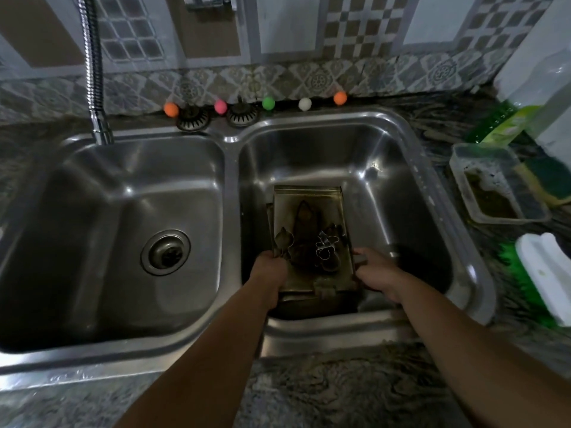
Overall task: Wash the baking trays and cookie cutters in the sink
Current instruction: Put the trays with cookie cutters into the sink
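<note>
A stack of dark, stained metal baking trays sits in the right basin of the steel double sink. Several metal cookie cutters lie inside the top tray, near its front end. My left hand grips the tray stack's near left edge. My right hand grips the near right edge. Both forearms reach down over the sink's front rim. The trays' near ends are partly hidden by my hands.
The left basin holds only its drain. A flexible faucet hose hangs at the back left. On the right counter: a plastic tub of soapy water, a green sponge, a dish-soap bottle, a green-bristled brush. Coloured balls line the back ledge.
</note>
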